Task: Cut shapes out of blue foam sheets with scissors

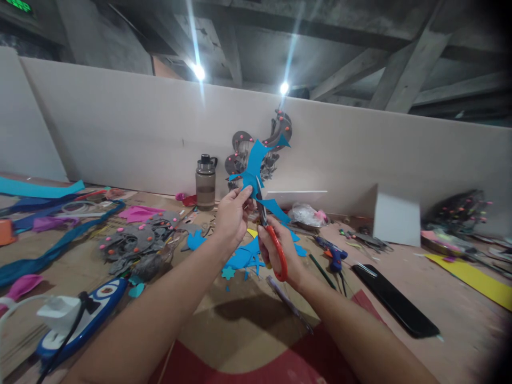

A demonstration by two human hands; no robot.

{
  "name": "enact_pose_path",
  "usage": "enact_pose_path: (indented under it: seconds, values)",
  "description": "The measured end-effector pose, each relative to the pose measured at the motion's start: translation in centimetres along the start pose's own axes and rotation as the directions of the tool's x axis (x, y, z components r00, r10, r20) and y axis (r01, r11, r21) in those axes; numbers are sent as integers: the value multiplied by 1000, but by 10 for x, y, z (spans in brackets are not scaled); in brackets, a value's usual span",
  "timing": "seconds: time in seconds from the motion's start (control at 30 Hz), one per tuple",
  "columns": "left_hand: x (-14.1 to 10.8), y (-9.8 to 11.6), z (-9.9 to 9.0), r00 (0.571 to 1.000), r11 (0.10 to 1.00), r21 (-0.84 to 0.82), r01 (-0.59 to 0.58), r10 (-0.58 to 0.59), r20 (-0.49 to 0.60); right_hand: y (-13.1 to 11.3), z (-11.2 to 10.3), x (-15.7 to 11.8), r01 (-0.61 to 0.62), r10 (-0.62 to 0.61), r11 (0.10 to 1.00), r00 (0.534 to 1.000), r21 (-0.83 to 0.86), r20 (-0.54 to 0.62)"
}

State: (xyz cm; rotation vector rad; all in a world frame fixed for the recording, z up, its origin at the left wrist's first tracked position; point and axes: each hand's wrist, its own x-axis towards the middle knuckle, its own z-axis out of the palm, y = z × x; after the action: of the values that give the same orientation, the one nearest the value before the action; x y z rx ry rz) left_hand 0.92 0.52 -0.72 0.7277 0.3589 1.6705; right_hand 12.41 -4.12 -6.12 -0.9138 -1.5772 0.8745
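Note:
My left hand (236, 212) pinches a piece of blue paper (256, 158) between thumb and fingers, held up above the table. Curved, pointed strips of it stick out upward and to the right. My right hand (283, 246) is closed around the red handles of a pair of scissors (277, 253). Their blades point up and lie against the blue paper, close to my left thumb. Below both hands, blue paper scraps (242, 257) are scattered on brown cardboard, with a small flower-shaped cutout (228, 273) among them.
A water bottle (206, 182) stands at the back by a white panel (132, 122). On the left lie grey pieces with pink balls (138, 237) and a blue power strip (86, 320). To the right are a glue gun (333, 253), a black phone (396, 300) and a yellow sheet (472, 277).

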Motion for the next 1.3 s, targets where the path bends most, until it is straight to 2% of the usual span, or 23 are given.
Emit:
enact_pose_path:
  seconds: [0.4,0.8,1.0,1.3]
  values:
    - [-1,-7,0,1000,1000,19,21,-21,4,-3,-3,5,-15,14,996,1000,-86,-17]
    - [1,-9,-2,998,998,-11,54,-54,-7,-5,0,1,-27,29,998,999,62,-27]
    - [4,-3,-3,998,998,39,55,-56,15,-6,1,-1,-122,122,993,989,11,-81]
    - [18,9,-12,994,977,186,106,-108,4,-7,-3,-1,-132,128,990,989,-46,-75]
